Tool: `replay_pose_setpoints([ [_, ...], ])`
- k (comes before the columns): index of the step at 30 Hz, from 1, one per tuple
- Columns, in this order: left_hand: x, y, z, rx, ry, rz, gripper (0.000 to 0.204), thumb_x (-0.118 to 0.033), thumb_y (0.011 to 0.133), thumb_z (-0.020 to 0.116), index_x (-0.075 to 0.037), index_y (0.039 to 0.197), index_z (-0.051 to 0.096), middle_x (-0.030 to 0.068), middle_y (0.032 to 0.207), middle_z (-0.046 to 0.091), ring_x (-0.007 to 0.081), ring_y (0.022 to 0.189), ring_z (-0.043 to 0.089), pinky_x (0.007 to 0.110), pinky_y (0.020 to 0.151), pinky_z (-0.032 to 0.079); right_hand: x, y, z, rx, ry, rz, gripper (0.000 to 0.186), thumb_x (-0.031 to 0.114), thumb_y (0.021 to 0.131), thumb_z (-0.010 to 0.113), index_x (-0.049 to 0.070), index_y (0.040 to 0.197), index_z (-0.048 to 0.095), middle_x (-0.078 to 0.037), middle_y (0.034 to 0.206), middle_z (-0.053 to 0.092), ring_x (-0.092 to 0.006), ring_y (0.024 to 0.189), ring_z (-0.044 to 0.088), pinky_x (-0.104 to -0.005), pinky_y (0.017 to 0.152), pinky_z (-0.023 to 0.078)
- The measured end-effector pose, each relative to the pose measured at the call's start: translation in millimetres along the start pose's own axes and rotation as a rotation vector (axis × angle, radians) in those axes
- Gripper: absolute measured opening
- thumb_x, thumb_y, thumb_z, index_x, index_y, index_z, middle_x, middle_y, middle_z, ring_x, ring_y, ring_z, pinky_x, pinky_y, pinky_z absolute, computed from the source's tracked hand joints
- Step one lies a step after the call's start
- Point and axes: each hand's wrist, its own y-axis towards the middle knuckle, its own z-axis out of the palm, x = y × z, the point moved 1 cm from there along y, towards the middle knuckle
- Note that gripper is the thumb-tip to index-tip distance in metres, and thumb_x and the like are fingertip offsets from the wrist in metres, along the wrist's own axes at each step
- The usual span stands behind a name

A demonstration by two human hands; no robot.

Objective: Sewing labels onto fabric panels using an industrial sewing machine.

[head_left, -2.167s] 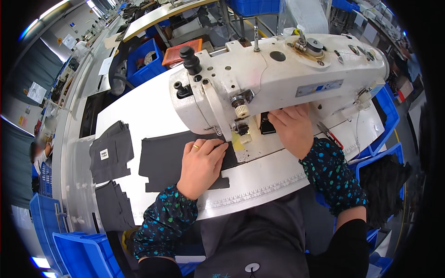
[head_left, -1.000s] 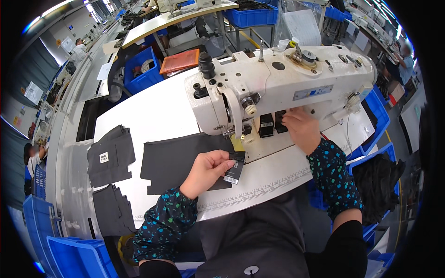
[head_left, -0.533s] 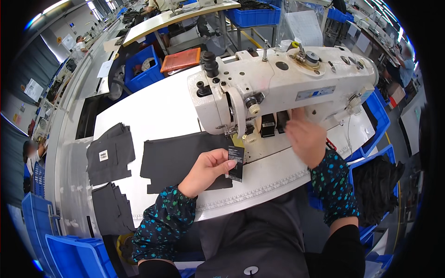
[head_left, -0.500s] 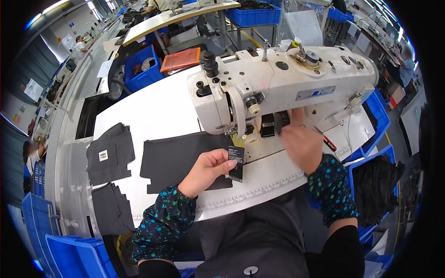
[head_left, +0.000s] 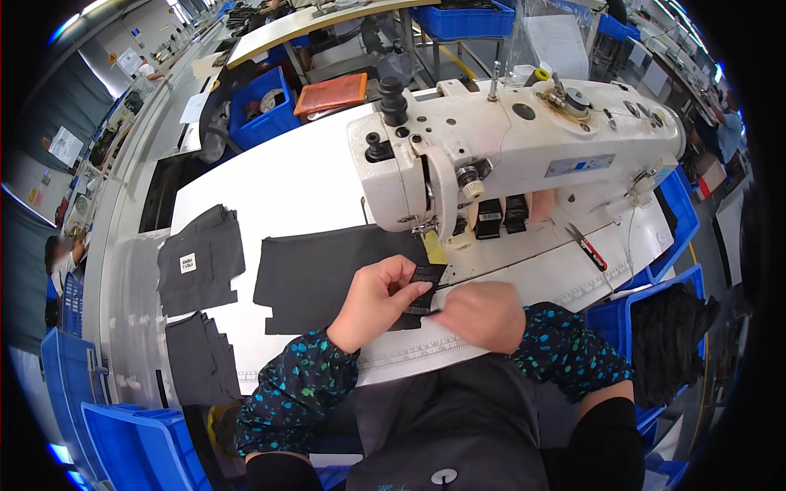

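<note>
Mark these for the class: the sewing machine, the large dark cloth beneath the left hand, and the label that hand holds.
Sewing machine (head_left: pixel 520 146): head view, middle of its white body.
Large dark cloth (head_left: pixel 318 270): head view, its uncovered left part.
Label (head_left: pixel 431 274): head view, its uncovered upper part.

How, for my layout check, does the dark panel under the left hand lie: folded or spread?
Spread: the fabric panel lies flat on the white tabletop, no fold visible.
</note>
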Motion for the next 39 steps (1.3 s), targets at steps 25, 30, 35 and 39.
replay_pose_setpoints([
  [25, -17.1, -9.2, -3.7, 0.049, 0.524, 0.262, 0.065, -0.001, 0.083, 0.073, -0.005, 0.140, 0.042, 0.0171, 0.079, 0.064, 0.0383, 0.072, 0.066, 0.042, 0.062, 0.052, -31.2, 14.8, -6.5, 0.109, 0.403, 0.530, 0.026, 0.023, 0.080, 0.082, 0.005, 0.085, 0.065, -0.004, 0.090, 0.066, -0.0206, 0.064, 0.060, -0.0311, 0.059, 0.049],
  [30, -31.4, -14.8, -1.7, -0.077, 0.798, 0.335, 0.070, -0.006, 0.086, 0.071, -0.004, 0.148, 0.038, 0.0112, 0.083, 0.067, 0.0321, 0.077, 0.068, 0.041, 0.066, 0.054, -48.5, 28.2, 16.4, 0.315, 0.663, 0.455, 0.027, 0.017, 0.078, 0.083, 0.007, 0.100, 0.071, -0.006, 0.083, 0.069, -0.0196, 0.064, 0.063, -0.0318, 0.061, 0.051],
  [35, -31.7, -6.6, -35.1, -0.130, 0.922, 0.273, 0.044, -0.008, 0.081, 0.076, -0.008, 0.122, 0.061, 0.0064, 0.092, 0.071, 0.0284, 0.088, 0.067, 0.039, 0.075, 0.055, -57.3, 28.7, 33.4, 0.149, 0.727, 0.431, 0.026, 0.013, 0.078, 0.083, 0.006, 0.100, 0.071, -0.007, 0.083, 0.071, -0.0194, 0.066, 0.066, -0.0321, 0.061, 0.053],
  [39, -23.0, 4.4, -37.5, -0.062, 0.819, 0.203, 0.020, -0.010, 0.084, 0.074, -0.005, 0.103, 0.069, 0.0109, 0.094, 0.068, 0.0324, 0.086, 0.067, 0.040, 0.074, 0.055, -66.6, 20.3, 34.1, 0.294, 0.674, 0.609, 0.023, 0.018, 0.079, 0.081, 0.008, 0.097, 0.073, -0.013, 0.086, 0.071, -0.0247, 0.070, 0.070, -0.0341, 0.062, 0.054],
])
